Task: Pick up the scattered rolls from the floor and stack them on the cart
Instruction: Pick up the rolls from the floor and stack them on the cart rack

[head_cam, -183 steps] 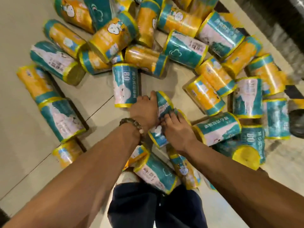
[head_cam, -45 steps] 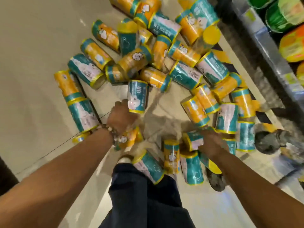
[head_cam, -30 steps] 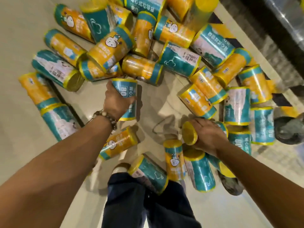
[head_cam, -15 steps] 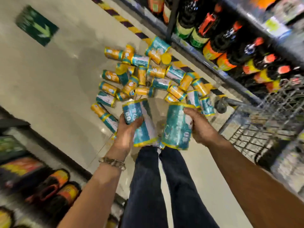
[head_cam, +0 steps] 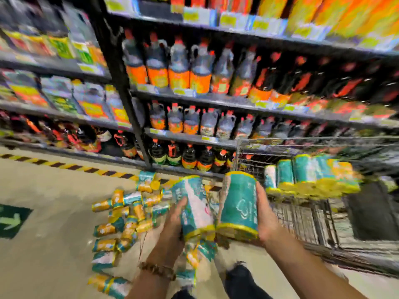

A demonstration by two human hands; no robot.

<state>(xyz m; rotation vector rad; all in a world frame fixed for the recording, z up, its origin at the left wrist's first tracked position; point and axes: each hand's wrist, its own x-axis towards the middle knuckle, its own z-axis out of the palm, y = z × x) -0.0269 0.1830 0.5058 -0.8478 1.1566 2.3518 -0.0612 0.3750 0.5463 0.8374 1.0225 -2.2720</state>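
A supermarket aisle: metal shelves with price tags hold rows of dark bottles, a wire shopping cart beside them, hazard tape on the floor.

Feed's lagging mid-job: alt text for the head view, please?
The left hand and right hand each hold a teal roll, left roll and right roll side by side, near the wire cart, which holds a row of rolls. Scattered rolls lie on the floor at left, below shelves of bottles. The picture is blurred.
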